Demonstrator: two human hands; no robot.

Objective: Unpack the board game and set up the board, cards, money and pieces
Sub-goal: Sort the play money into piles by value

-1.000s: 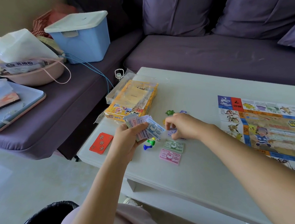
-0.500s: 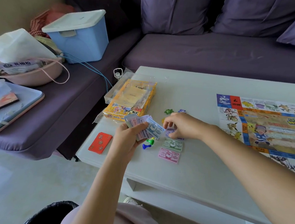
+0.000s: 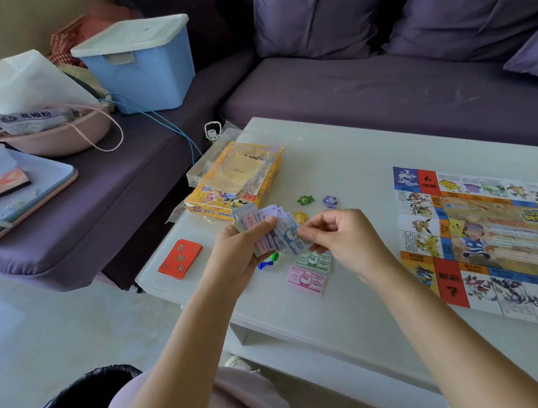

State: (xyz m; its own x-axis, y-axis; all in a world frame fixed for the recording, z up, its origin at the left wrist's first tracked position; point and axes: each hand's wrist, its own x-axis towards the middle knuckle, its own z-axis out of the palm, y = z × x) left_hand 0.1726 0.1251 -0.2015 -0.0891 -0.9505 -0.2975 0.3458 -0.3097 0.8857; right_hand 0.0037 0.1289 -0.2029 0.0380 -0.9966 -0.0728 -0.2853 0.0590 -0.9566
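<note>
The left hand (image 3: 241, 253) grips a fanned bundle of play money (image 3: 267, 224) above the white table (image 3: 344, 164). The right hand (image 3: 345, 239), fingers curled, pinches the edge of the blue 500 note (image 3: 294, 239) at the fan's right end. Just below lie a green note stack (image 3: 314, 261) and a pink note stack (image 3: 306, 280), with a blue pawn (image 3: 264, 265) and a green pawn (image 3: 274, 256) beside them. The red card deck (image 3: 180, 258) sits to the left, the yellow game box (image 3: 237, 182) behind it, and the board (image 3: 483, 240) lies unfolded on the right.
</note>
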